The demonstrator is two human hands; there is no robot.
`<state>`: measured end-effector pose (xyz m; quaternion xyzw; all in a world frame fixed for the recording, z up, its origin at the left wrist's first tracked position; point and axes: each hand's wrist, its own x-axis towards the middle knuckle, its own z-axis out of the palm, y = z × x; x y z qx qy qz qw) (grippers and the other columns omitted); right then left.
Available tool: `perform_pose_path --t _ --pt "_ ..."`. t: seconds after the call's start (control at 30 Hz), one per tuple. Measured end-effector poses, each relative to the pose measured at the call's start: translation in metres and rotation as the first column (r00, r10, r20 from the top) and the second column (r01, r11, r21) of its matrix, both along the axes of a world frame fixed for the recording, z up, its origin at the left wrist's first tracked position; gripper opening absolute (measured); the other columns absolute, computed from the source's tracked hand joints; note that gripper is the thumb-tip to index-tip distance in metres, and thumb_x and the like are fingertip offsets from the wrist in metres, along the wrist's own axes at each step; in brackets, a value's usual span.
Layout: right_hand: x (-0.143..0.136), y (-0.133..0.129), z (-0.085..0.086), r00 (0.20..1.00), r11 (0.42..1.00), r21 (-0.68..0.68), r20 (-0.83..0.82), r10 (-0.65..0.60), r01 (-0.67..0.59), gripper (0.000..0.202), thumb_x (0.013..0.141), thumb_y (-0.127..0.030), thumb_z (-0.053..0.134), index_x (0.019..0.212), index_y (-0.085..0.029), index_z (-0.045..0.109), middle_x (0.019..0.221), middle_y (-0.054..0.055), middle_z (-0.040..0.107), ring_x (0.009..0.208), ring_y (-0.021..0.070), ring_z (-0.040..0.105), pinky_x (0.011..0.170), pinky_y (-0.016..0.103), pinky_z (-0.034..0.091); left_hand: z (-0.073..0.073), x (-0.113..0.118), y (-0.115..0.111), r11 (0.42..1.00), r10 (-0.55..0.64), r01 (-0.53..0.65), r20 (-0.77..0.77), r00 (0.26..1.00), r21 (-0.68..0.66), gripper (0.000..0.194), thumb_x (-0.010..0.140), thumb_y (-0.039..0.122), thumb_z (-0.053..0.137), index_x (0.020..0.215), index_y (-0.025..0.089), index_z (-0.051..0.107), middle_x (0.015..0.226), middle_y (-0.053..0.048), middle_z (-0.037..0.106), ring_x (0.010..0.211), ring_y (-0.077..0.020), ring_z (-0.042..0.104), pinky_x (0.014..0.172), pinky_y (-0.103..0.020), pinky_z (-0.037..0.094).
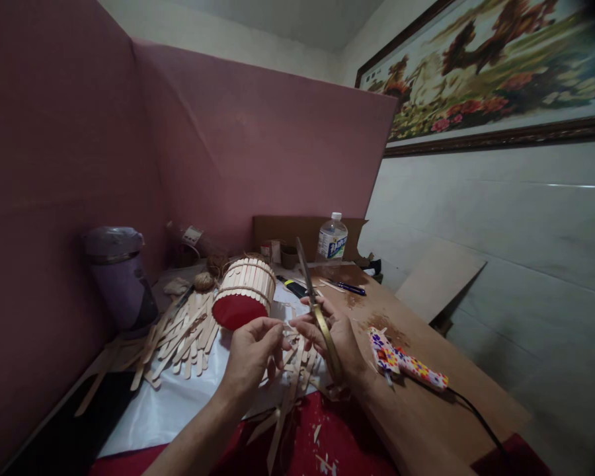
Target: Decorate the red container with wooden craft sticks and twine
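Note:
My right hand (334, 334) holds scissors (322, 324) with brass-coloured handles, blades pointing up and away. The fingertips of my left hand (255, 350) are pinched close to those of my right hand. Between them is a small pale bit, too small to name. Just beyond my left hand a drum-shaped container (248, 281) lies tilted, its side covered in upright wooden craft sticks bound with cord bands. Its red round end faces me. Cut and whole craft sticks (300, 370) lie beneath my hands.
Loose craft sticks (188, 337) are heaped at left, near a purple tumbler (121, 281). A flower-patterned glue gun (409, 363) with a black cord rests at right. Behind stand a plastic bottle (332, 238), a utility knife (293, 287), a blue pen (348, 287) and a twine ball (203, 282).

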<state>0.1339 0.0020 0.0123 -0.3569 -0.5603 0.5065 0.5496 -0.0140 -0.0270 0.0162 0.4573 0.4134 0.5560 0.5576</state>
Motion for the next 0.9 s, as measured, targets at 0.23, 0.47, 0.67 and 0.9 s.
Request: perform_pose_path --t 0.23,0.47,0.67,0.9 --pt "-0.006 -0.003 -0.001 0.976 0.98 0.147 0.155 -0.155 0.132 0.03 0.07 -0.018 0.064 0.098 -0.018 0.056 0.069 -0.003 0.06 0.054 0.0092 0.051 0.051 0.02 0.043 0.001 -0.002 0.002 0.989 0.126 -0.123 -0.028 0.992 0.08 0.027 0.075 0.04 0.061 0.075 0.014 0.055 0.056 0.004 0.055 0.034 -0.0039 0.038 0.028 -0.015 0.027" --pt "-0.003 -0.007 -0.002 0.933 0.938 0.172 0.151 -0.327 0.301 0.036 0.072 -0.026 0.067 0.106 -0.02 0.055 0.072 -0.001 0.062 0.06 0.0123 0.056 0.05 0.019 0.043 -0.007 -0.003 0.0 0.947 0.222 -0.146 -0.254 0.942 0.286 0.019 0.083 0.034 0.053 0.085 0.016 0.058 0.061 0.001 0.056 0.045 -0.009 0.047 0.034 -0.018 0.036" --pt "-0.015 -0.013 -0.001 0.998 0.997 -0.083 -0.059 -0.008 0.003 0.05 0.066 -0.037 0.074 0.105 -0.019 0.048 0.053 -0.009 0.052 0.039 0.0066 0.042 0.038 0.017 0.033 -0.013 -0.003 -0.001 0.627 0.515 0.113 -0.52 0.682 0.77 0.019 0.089 0.016 0.042 0.088 0.018 0.061 0.076 -0.004 0.063 0.068 -0.0135 0.059 0.064 -0.025 0.048" --pt "-0.013 -0.017 0.001 0.982 0.981 -0.176 -0.181 0.053 -0.085 0.049 0.07 -0.032 0.072 0.107 -0.021 0.043 0.059 -0.007 0.055 0.042 0.007 0.044 0.038 0.016 0.028 -0.011 -0.005 -0.004 0.52 0.655 0.276 -0.584 0.48 0.809 0.024 0.088 0.009 0.038 0.094 0.016 0.06 0.083 -0.01 0.063 0.076 -0.0161 0.061 0.066 -0.024 0.049"
